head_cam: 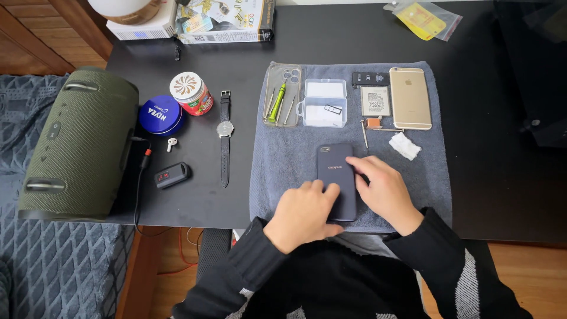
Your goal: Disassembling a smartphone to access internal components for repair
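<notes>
A dark blue phone (334, 167) lies back side up on a grey towel (283, 159). My left hand (306, 214) rests on the phone's lower left part, fingers curled over its edge. The fingertips of my right hand (383, 190) press on its right edge near the middle. Both hands touch the phone while it stays flat on the towel.
On the towel: a clear case with small screwdrivers (281, 100), a clear plastic box (323, 103), a battery (375, 100), a gold phone (409, 97), a white wad (405, 145). Left on the black desk (496, 177): wristwatch (224, 137), blue tin (160, 114), green speaker (80, 143).
</notes>
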